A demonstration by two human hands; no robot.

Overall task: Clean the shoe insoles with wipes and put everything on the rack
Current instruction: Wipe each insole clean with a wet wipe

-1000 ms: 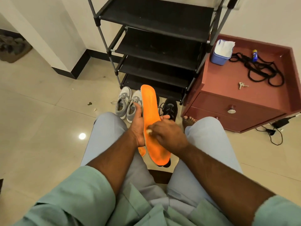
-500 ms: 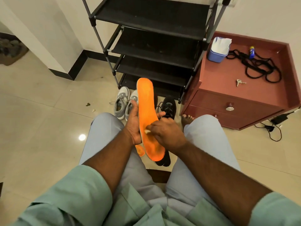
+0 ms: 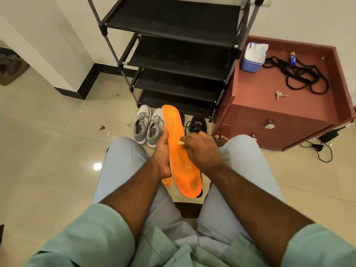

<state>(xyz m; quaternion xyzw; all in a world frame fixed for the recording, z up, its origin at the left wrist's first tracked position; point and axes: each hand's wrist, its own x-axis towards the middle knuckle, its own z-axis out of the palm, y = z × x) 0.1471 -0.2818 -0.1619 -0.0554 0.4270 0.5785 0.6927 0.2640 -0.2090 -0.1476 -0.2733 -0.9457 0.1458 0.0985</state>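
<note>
Since the earlier frame the right hand [image 3: 202,151] has slid up the orange insole [image 3: 180,157], from near mid-length toward the forefoot; the insole itself has barely shifted.

Grip state: left hand [image 3: 161,151] is clamped on the insole's left edge, thumb side up, holding it tilted with the toe pointing at the rack [image 3: 173,54]. Right-hand fingers are bunched on a small white wipe [image 3: 181,143], which is pressed to the top face.

Doing this step well, my read:
- Keep the left hand as backing under the zone being wiped; the foam will likely flex otherwise.
- Long strokes heel to toe, not short scrubs. The darker patches near the heel look like the dirtiest area and probably need a second pass.
- The wipe is balled small, so refold it for a fresh face. More wipes sit in the blue tub [image 3: 253,60].

A second orange insole [image 3: 167,182] peeks out below the left hand; I can't tell what it rests on. Looks not yet cleaned, but that's a guess.

Surroundings: glossy beige tile floor [image 3: 48,151] with a few scraps of debris. Grey sneakers [image 3: 148,126] and a black shoe [image 3: 197,124] stand just in front of the rack, whose black shelves hold nothing I can see. To the right, the red cabinet [image 3: 269,116] serves as a table: tub, black cord [image 3: 304,78], keys [image 3: 280,95], small blue bottle [image 3: 292,58]. A charger [image 3: 327,136] and its lead lie on the floor beside it.
</note>
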